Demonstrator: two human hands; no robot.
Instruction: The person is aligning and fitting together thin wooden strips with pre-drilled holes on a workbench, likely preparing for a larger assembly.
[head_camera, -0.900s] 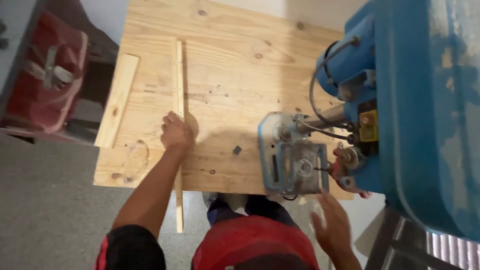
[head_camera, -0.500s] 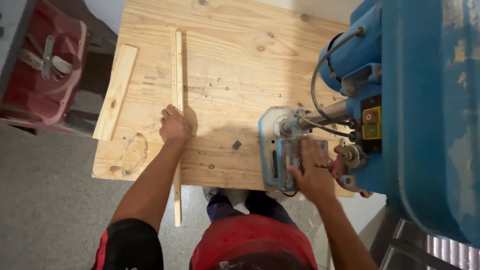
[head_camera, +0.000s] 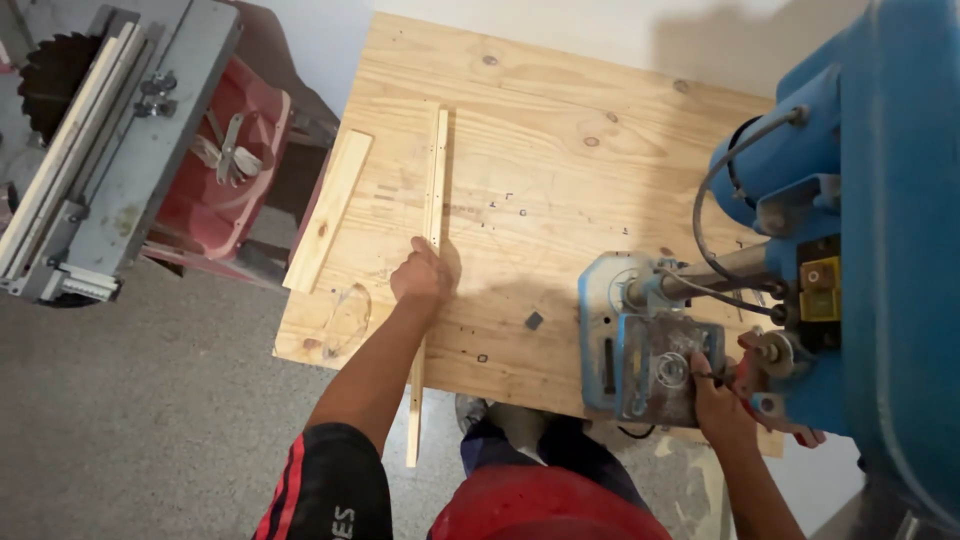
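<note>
My left hand (head_camera: 422, 275) is curled into a loose fist on top of the long thin pale wooden strip (head_camera: 432, 200), pressing it down onto the knotty plywood tabletop (head_camera: 560, 140). The strip runs lengthwise away from me, its far end well up the board and its near end sticking out past the table's front edge over the grey floor (head_camera: 130, 420). My right hand (head_camera: 712, 395) is closed around the lower front corner of the blue metal drill press table (head_camera: 640, 345), fingers wrapped on its edge just beside the red knob (head_camera: 752, 372); how hard it grips I cannot tell.

The strip looks light and springy to me, narrow enough to flex or snap if lifted by one end, and its sawn faces should not be slippery. I judge the best hold is near the middle, where my fist sits now, or with a second hand on the overhanging end so it stays level.

A wider flat pale wooden slat (head_camera: 328, 210) lies parallel near the strip on its left, apart from it. Clear safety glasses (head_camera: 345, 318) rest near the table's front left corner. Off to the left stands a grey table saw with a red body (head_camera: 130, 150), and the big blue drill press column (head_camera: 880, 250) fills the right side
</note>
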